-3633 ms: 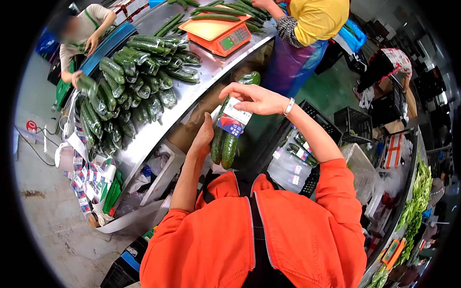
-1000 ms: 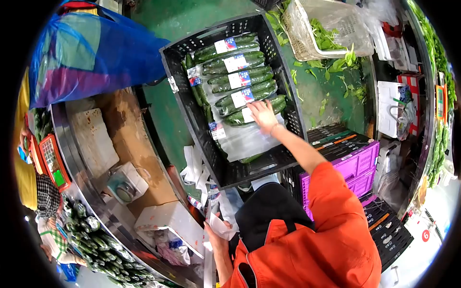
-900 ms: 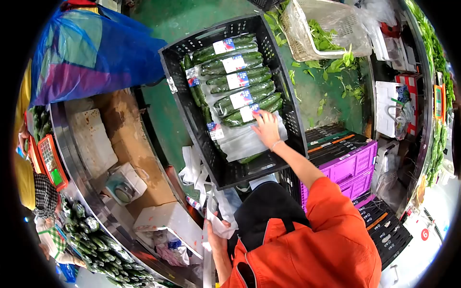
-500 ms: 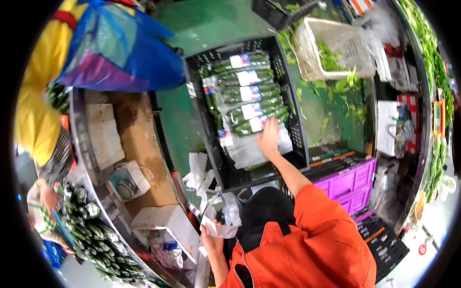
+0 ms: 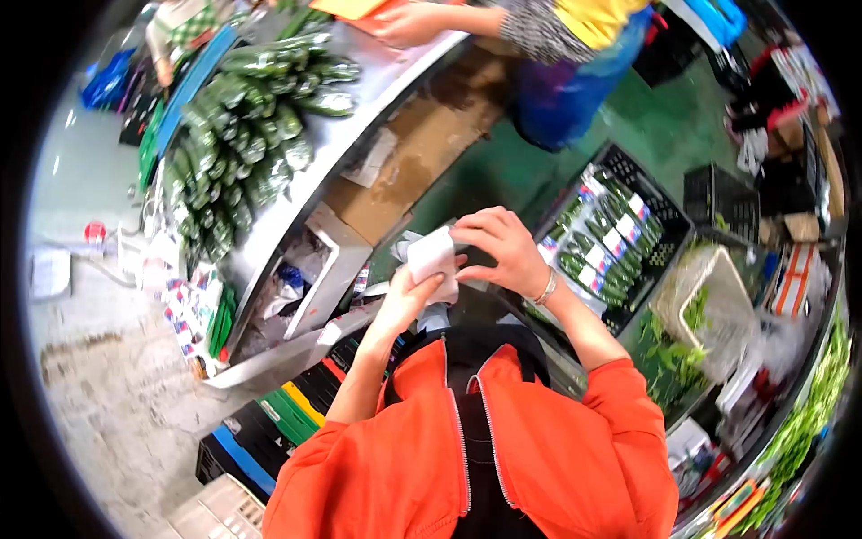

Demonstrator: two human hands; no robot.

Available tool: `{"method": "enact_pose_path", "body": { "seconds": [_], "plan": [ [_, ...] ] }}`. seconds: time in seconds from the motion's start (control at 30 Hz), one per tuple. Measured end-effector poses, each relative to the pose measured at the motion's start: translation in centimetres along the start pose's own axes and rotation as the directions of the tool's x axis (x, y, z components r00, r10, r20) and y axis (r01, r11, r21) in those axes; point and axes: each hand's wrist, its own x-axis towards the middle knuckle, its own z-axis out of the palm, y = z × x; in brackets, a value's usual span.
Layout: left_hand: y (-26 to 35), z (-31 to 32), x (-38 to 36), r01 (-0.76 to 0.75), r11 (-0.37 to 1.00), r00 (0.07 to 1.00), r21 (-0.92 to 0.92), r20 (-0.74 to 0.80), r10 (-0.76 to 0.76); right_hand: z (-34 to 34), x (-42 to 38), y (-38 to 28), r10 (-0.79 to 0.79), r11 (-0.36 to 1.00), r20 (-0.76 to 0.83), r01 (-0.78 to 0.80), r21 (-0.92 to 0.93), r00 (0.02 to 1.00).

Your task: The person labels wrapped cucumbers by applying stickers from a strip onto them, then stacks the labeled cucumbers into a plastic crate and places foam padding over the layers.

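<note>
In front of my chest a folded white paper strip (image 5: 431,255) rests in my left hand (image 5: 403,301), whose thumb lies over its lower part. My right hand (image 5: 505,250) meets the strip's right edge with bent fingertips; its thumb sits lower, near the same edge. Whether these fingers pinch the paper or only touch it is hard to see. To the right on the floor, a black crate (image 5: 669,205) holds several wrapped packs of cucumbers (image 5: 603,241) with white, blue and red labels. Loose white paper hangs below and behind my hands.
A metal counter (image 5: 346,135) at the left bears a heap of wrapped cucumbers (image 5: 238,148). Another person's hand (image 5: 415,24) is over its far end. A whitish basket (image 5: 718,278) with leaves stands right of the crate. Stacked black crates (image 5: 256,436) are at lower left.
My view has turned left, toward the counter. My right hand has left the cucumber packs in the crate and come to the paper strip in my left hand, which is now raised before me.
</note>
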Motion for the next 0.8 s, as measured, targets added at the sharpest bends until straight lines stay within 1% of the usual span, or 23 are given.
{"method": "enact_pose_path", "body": {
  "seconds": [0.03,0.07,0.13,0.17,0.2,0.23,0.27,0.33,0.37,0.4,0.47,0.5,0.53,0.57,0.6,0.63,0.67,0.7,0.73,0.77,0.8],
  "plan": [
    [-0.5,-0.9,-0.5,-0.014,0.998,1.000,0.059,-0.022,0.016,1.1,1.3,-0.6,-0.078,0.996,0.028,0.079,-0.046,0.997],
    [0.6,-1.1,-1.3,-0.065,0.998,0.998,0.016,0.000,0.065,1.8,2.6,-1.3,-0.086,0.992,0.073,0.091,-0.083,0.994],
    [1.7,-2.3,-2.7,-0.100,0.979,0.995,0.175,-0.009,0.104,3.3,4.5,-2.0,-0.149,0.988,0.107,0.153,-0.029,0.983],
    [2.6,-3.1,-3.5,-0.094,0.970,0.995,0.224,-0.017,0.100,4.1,5.2,-2.7,-0.195,0.977,0.124,0.205,-0.068,0.973],
    [3.4,-3.7,-4.2,-0.080,0.961,0.996,0.265,-0.025,0.090,4.7,6.1,-3.4,-0.210,0.972,0.165,0.225,-0.075,0.964],
    [3.9,-4.3,-4.9,-0.077,0.966,0.995,0.248,-0.049,0.092,5.3,6.9,-4.2,-0.228,0.968,0.202,0.244,-0.055,0.952],
    [4.0,-5.3,-5.5,-0.040,0.982,0.999,0.184,-0.019,0.044,5.8,7.6,-4.9,-0.240,0.966,0.239,0.256,-0.038,0.941],
    [4.2,-7.4,-6.7,-0.045,0.972,0.999,0.230,0.013,0.043,7.1,8.8,-5.4,-0.215,0.976,0.329,0.195,0.094,0.920],
    [4.3,-8.2,-7.5,-0.096,0.958,0.995,0.270,0.051,0.085,7.5,9.6,-6.2,-0.227,0.971,0.361,0.183,0.152,0.905],
    [4.0,-9.1,-7.9,-0.113,0.969,0.992,0.220,0.085,0.096,7.7,10.5,-6.5,-0.206,0.974,0.461,0.135,0.182,0.863],
    [4.1,-10.7,-9.2,-0.058,0.996,0.989,0.068,0.136,0.048,9.2,12.0,-5.8,-0.152,0.925,0.572,-0.088,0.370,0.806],
    [3.7,-12.2,-9.4,-0.004,0.995,0.962,0.099,0.270,-0.023,9.2,13.2,-5.2,-0.126,0.916,0.555,-0.118,0.383,0.822],
    [4.2,-12.8,-10.0,0.052,0.989,0.957,0.137,0.278,-0.089,9.0,14.7,-4.5,-0.099,0.906,0.538,-0.148,0.397,0.837],
    [1.9,-14.1,-10.3,-0.025,0.989,0.978,-0.144,0.201,0.054,8.8,16.1,-3.4,0.059,0.898,0.458,-0.247,0.363,0.887],
    [-0.8,-15.7,-10.2,-0.120,0.906,0.981,-0.406,0.093,0.172,8.9,17.0,-1.4,0.410,0.682,0.373,-0.551,0.480,0.832],
    [-1.3,-17.2,-10.0,-0.245,0.698,0.918,-0.673,0.071,0.391,8.2,18.4,-0.4,0.503,0.534,0.237,-0.515,0.671,0.831],
    [1.5,-17.8,-10.7,-0.480,0.494,0.843,-0.725,-0.226,0.489,7.9,19.5,0.4,0.528,0.518,0.093,-0.407,0.752,0.844],
    [1.5,-20.7,-10.7,-0.681,0.490,0.730,-0.544,-0.553,0.401,7.4,20.2,1.0,0.558,0.542,-0.002,-0.362,0.759,0.830],
    [4.1,-23.3,-10.5,-0.720,0.287,0.691,-0.632,-0.690,0.217,7.2,20.6,0.7,0.556,0.554,-0.049,-0.325,0.767,0.830],
    [7.4,-25.4,-10.2,-0.853,0.117,0.520,-0.509,-0.848,0.105,7.6,20.8,0.5,0.545,0.576,-0.046,-0.334,0.746,0.837],
    [7.2,-30.6,-8.6,-0.925,0.213,0.375,-0.313,-0.835,0.403,8.0,20.7,0.3,0.536,0.597,-0.042,-0.343,0.726,0.843]
  ]
}}
